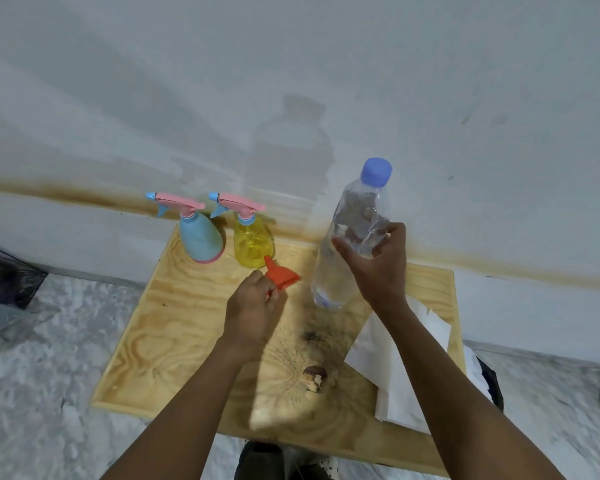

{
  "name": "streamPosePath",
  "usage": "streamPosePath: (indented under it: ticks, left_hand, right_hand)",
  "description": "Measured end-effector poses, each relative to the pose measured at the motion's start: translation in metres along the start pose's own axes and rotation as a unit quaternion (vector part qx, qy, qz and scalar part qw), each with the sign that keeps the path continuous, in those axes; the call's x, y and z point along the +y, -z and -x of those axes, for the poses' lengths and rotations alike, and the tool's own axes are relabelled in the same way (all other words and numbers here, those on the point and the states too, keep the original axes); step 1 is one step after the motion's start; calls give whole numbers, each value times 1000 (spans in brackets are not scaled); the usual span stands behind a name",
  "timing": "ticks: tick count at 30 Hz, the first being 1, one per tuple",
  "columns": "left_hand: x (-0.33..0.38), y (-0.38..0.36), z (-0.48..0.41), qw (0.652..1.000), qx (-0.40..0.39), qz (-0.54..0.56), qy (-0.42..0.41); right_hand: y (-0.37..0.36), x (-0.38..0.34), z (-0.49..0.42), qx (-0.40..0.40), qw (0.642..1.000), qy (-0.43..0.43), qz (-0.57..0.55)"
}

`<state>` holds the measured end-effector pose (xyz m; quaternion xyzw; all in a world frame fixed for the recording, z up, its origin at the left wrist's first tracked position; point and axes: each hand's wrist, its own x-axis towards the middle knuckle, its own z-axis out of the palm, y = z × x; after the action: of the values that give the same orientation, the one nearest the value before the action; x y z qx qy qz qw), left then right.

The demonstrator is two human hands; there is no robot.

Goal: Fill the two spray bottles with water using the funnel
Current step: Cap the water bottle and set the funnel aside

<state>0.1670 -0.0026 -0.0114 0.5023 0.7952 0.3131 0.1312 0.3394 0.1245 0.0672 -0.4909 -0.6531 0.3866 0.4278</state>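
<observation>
Nothing is filling yet: left hand (253, 303) is pinching the funnel (282, 274), right hand (378, 263) is gripping the capped water bottle (355, 223); blue spray bottle (200, 239) and yellow spray bottle (253, 245) are standing unopened

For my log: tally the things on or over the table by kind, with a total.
Plastic spray bottles: 2 (blue spray bottle, clear yellow spray bottle)
Orange-red plastic funnel, in left hand: 1
Clear plastic water bottle with blue cap, in right hand: 1
White paper towel: 1
Total: 5
</observation>
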Motion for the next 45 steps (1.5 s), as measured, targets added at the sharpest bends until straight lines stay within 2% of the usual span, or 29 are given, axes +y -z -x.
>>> streamPosePath:
  ticks: [5,9,11,15,17,19,20,22,23,26,29,34,38,41,45]
  left_hand:
    - [4,-35,-31,997,-46,26,-47]
    - [-15,-66,-53,996,-62,-50,-47]
    - [-28,-78,-58,996,-75,-53,-3]
    - [-27,-83,-53,998,-43,-14,39]
    - [-28,-82,-51,998,-32,15,43]
    - [-31,-84,-55,998,-58,-2,37]
    - [-34,-87,-56,999,-32,-17,20]
    - [-35,-90,-57,998,-30,19,55]
    - [-35,-91,-55,998,-39,-6,50]
    - [-25,-90,-57,993,1,32,112]
    - [-12,-86,-63,986,-1,58,158]
    - [-9,-86,-64,988,-14,52,147]
    - [-13,-84,-51,988,-37,61,141]
    - [1,-75,-15,992,-45,30,113]
    - [22,-74,53,995,-92,1,41]
  right_hand:
    - [-5,2,-21,17,1000,6,13]
    - [-11,7,-33,33,999,3,7]
    - [-15,9,-36,36,999,-2,2]
    - [-21,13,-41,35,999,-5,-3]
    - [-22,14,-42,36,999,-4,-8]
    - [-24,15,-42,34,999,1,-7]
    - [-25,15,-42,34,999,2,-5]
    - [-25,16,-42,29,1000,1,-5]
    - [-24,16,-42,23,1000,3,-5]
    - [-20,16,-42,2,1000,11,3]
    - [-16,13,-42,-13,1000,10,26]
    - [-11,4,-37,-35,992,-14,121]
    - [12,8,-20,-36,988,-21,148]
    - [43,25,15,-30,982,-14,184]
    - [80,65,77,-84,958,-48,271]
